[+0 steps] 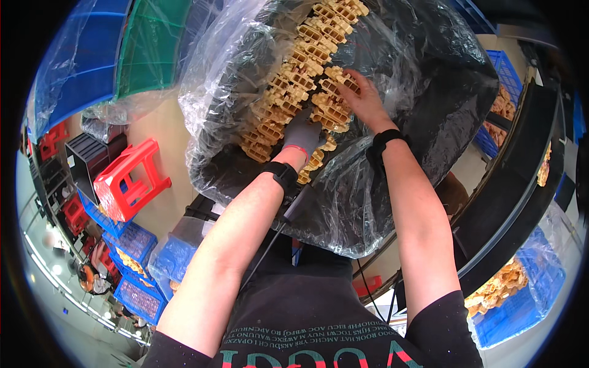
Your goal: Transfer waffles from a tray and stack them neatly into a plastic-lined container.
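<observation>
Tan moulded parts with slotted openings (pixel 310 52) stand in a long, tightly packed row inside a bin lined with dark and clear plastic (pixel 343 208). A shorter row of the same parts (pixel 330 113) runs along its right side. My right hand (pixel 367 101) is bare and closed, its fingers and thumb on the right end of a tan slotted part (pixel 341 81) at the top of the shorter row. My left hand (pixel 302 136), in a grey glove, reaches between the two rows and touches the parts. Its fingertips are hidden among them. Both wrists wear black bands.
Blue (pixel 80 64) and green bins (pixel 153 46) under clear film stand at the far left. A red stool (pixel 132 178) lies on its side near blue crates (pixel 132 242). At the right, a black curved rail (pixel 515 178) runs beside a film-lined blue crate (pixel 534 288) holding tan parts.
</observation>
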`<action>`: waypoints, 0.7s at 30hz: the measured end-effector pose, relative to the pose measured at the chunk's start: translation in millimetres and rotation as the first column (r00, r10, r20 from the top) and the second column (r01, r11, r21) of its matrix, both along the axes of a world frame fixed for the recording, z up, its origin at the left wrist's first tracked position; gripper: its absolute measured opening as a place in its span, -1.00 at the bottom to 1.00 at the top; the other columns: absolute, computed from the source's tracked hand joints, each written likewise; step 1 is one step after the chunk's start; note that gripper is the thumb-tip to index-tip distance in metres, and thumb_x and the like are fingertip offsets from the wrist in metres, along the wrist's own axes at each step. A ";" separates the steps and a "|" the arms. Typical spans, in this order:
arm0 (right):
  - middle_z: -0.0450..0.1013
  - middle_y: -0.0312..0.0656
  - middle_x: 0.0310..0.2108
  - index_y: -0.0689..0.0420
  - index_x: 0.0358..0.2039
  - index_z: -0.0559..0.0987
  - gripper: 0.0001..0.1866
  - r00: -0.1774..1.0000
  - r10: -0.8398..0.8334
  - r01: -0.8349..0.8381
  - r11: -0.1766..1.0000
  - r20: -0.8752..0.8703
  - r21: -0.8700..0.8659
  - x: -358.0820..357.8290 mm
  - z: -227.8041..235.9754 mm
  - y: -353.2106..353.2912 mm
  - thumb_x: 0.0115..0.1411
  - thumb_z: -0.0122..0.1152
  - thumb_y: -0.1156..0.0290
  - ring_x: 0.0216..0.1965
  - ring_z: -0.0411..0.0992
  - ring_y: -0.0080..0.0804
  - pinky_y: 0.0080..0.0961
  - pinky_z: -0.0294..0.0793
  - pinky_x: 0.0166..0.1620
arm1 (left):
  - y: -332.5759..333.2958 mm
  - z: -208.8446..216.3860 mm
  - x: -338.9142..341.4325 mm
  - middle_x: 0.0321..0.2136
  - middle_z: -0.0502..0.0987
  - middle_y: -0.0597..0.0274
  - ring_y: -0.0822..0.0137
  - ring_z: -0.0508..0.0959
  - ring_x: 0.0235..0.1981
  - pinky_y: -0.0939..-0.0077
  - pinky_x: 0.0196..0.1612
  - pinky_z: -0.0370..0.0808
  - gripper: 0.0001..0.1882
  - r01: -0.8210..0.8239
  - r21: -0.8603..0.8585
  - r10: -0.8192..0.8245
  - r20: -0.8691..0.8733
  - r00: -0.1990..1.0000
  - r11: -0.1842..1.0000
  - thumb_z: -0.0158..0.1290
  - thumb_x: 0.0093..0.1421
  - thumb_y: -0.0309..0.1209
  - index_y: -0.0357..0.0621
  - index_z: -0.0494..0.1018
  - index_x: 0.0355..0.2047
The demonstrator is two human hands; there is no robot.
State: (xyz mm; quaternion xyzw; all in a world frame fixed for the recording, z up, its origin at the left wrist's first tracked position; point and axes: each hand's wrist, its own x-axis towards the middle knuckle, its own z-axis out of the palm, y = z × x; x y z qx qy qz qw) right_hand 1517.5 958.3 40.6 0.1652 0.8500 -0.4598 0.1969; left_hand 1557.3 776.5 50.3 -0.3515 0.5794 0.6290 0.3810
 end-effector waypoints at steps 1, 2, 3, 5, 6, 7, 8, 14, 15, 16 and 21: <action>0.26 0.00 0.13 -0.12 0.15 0.39 -0.39 1.000 -0.003 0.003 1.000 0.000 0.003 -0.4 -0.4 3.6 0.12 0.21 -0.05 0.15 0.29 -0.03 -0.31 0.30 0.16 | 3.6 4.4 -1.4 -0.32 0.45 0.12 0.34 0.53 -0.44 0.48 -0.39 0.56 -0.43 0.006 -0.008 -0.006 0.016 1.000 1.000 -0.03 0.18 -0.60 -0.21 0.20 0.23; 0.26 0.01 0.13 -0.12 0.15 0.39 -0.40 0.999 -0.001 0.000 1.000 0.032 0.023 -0.9 -0.6 6.9 0.13 0.20 -0.04 0.15 0.28 -0.03 -0.31 0.30 0.16 | 6.4 9.2 -3.4 -0.31 0.45 0.13 0.35 0.53 -0.45 0.49 -0.40 0.56 -0.42 0.012 -0.016 -0.012 0.031 0.999 1.000 -0.03 0.19 -0.60 -0.20 0.19 0.24; 0.26 0.02 0.13 -0.12 0.15 0.39 -0.40 0.998 0.000 -0.002 0.999 0.064 0.042 -1.2 -1.0 9.3 0.13 0.20 -0.04 0.15 0.28 -0.04 -0.31 0.30 0.16 | 8.2 13.6 -5.9 -0.31 0.45 0.13 0.35 0.53 -0.45 0.49 -0.40 0.56 -0.42 0.015 -0.014 -0.014 0.030 0.999 1.000 -0.03 0.19 -0.60 -0.20 0.19 0.24; 0.26 0.03 0.13 -0.12 0.17 0.38 -0.39 0.999 -0.003 0.002 1.000 0.045 0.019 0.3 1.0 8.1 0.14 0.18 -0.05 0.16 0.28 -0.03 -0.30 0.29 0.17 | 7.7 19.8 -10.1 -0.31 0.46 0.15 0.36 0.53 -0.44 0.49 -0.39 0.56 -0.40 0.217 -0.123 -0.217 0.020 0.976 0.968 -0.03 0.20 -0.59 -0.17 0.16 0.27; 0.25 0.04 0.14 -0.11 0.18 0.36 -0.38 1.000 -0.006 0.006 1.000 0.030 -0.003 0.7 2.0 7.6 0.15 0.17 -0.05 0.16 0.27 -0.02 -0.29 0.28 0.18 | 7.0 23.2 -11.8 -0.31 0.46 0.15 0.36 0.53 -0.44 0.49 -0.39 0.56 -0.40 0.218 -0.125 -0.218 0.017 0.976 0.968 -0.03 0.20 -0.59 -0.17 0.16 0.27; 0.25 0.04 0.14 -0.11 0.18 0.36 -0.38 1.000 -0.010 0.010 1.000 0.027 -0.001 1.8 0.9 8.2 0.15 0.17 -0.05 0.16 0.27 -0.02 -0.29 0.28 0.18 | 7.6 26.6 -12.6 -0.30 0.46 0.15 0.37 0.53 -0.45 0.50 -0.38 0.56 -0.39 0.203 -0.119 -0.201 0.021 0.979 0.972 -0.02 0.20 -0.58 -0.15 0.15 0.27; 0.24 0.06 0.15 -0.10 0.20 0.34 -0.38 1.000 -0.030 0.030 0.999 0.000 0.033 3.4 -0.7 7.6 0.17 0.13 -0.06 0.17 0.26 -0.01 -0.28 0.26 0.19 | 8.2 29.7 -13.1 -0.30 0.47 0.15 0.37 0.54 -0.45 0.50 -0.38 0.57 -0.38 0.188 -0.112 -0.186 0.025 0.982 0.976 -0.01 0.19 -0.57 -0.13 0.14 0.28; 0.22 0.08 0.17 -0.08 0.23 0.28 -0.41 1.000 -0.026 0.028 0.993 -0.017 0.116 -3.2 2.5 5.5 0.25 0.02 -0.04 0.17 0.24 0.03 -0.24 0.25 0.18 | 5.9 27.9 -11.0 -0.30 0.48 0.15 0.37 0.55 -0.42 0.48 -0.38 0.60 -0.41 0.189 -0.097 -0.186 0.038 0.982 0.977 0.02 0.17 -0.58 -0.13 0.21 0.23; 0.23 0.07 0.17 -0.08 0.22 0.29 -0.43 0.999 -0.013 0.018 0.987 -0.037 0.162 -4.8 2.1 4.3 0.26 0.00 -0.03 0.17 0.24 0.03 -0.23 0.26 0.17 | 6.1 25.7 -11.2 -0.30 0.48 0.15 0.37 0.55 -0.42 0.48 -0.38 0.60 -0.41 0.195 -0.097 -0.192 0.034 0.981 0.976 0.02 0.17 -0.58 -0.13 0.21 0.23; 0.23 0.07 0.17 -0.08 0.22 0.29 -0.43 0.999 -0.017 0.022 0.987 -0.036 0.160 -6.5 6.0 1.3 0.26 0.00 -0.03 0.17 0.24 0.03 -0.23 0.26 0.17 | 5.2 25.1 -10.2 -0.32 0.49 0.15 0.34 0.56 -0.45 0.46 -0.41 0.57 -0.37 0.229 -0.137 -0.228 0.025 0.973 0.964 0.02 0.15 -0.57 -0.09 0.19 0.26; 0.24 0.07 0.16 0.02 0.21 0.29 -0.43 0.993 -0.082 0.094 0.982 -0.079 0.162 -11.7 22.8 1.3 0.28 -0.03 0.00 0.15 0.25 0.05 -0.23 0.28 0.14 | -3.2 23.3 -2.9 -0.35 0.50 0.14 0.32 0.55 -0.49 0.43 -0.45 0.52 -0.36 0.259 -0.189 -0.274 -0.059 0.960 0.947 0.03 0.12 -0.55 -0.08 0.20 0.25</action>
